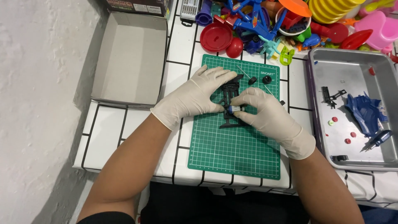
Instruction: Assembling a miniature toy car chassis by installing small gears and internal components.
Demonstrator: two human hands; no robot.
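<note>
My left hand (198, 96) is clamped on the black toy-car chassis (229, 108), which sits on the green cutting mat (232, 145) near the mat's far edge, mid-surface. My right hand (265, 116) is pinched together on a small blue-and-silver motor part (235, 109), pressed right at the chassis. Risks as I see them: gloves are slick & loose at the tips, so the motor could pop out of my pinch and skip off the mat toward the near edge of the surface (182, 45), then to the floor. If I push at an angle, the thin black frame may flex or a clip may snap, esp. w/ my left hand pinning only one side. Two small black wheels (259, 79) and thin metal rods lie loose by the mat's far right corner; a knock from my right wrist could roll them off. The metal tray (352, 74) at the right edge holds a blue body shell (367, 112), a screwdriver (379, 139) & tiny red bits; an elbow bump would scatter them. Toy pile (290, 20) along the far edge is crowding the mat too.
</note>
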